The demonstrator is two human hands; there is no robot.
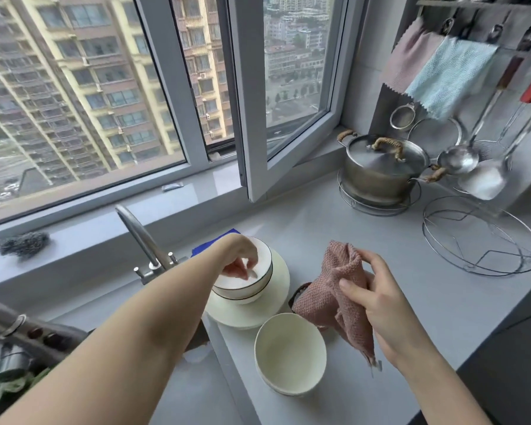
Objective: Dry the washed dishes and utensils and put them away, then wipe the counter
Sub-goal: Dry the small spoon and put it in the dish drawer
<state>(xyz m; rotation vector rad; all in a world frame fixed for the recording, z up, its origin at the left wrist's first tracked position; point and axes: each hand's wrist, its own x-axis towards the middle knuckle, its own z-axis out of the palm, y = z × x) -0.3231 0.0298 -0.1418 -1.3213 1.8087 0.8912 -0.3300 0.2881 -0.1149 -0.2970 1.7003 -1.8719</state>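
Reaching over the sink edge, the left hand [239,265] dips its curled fingers into the top bowl [258,271] of a small stack sitting on a plate [276,289]; whether it has truly gripped the rim or only touches the inside, I cannot tell. The right hand [371,299] is clenched around a bunched pink cloth [334,296], held just to the right of that stack and apart from it. A second cream bowl [290,352] stands open-side up below and between the two hands, nearer the cloth hand. Judging by this, the stacked bowl is next for drying: it must travel a short way rightward to meet the cloth, the left hand being the nearer one.
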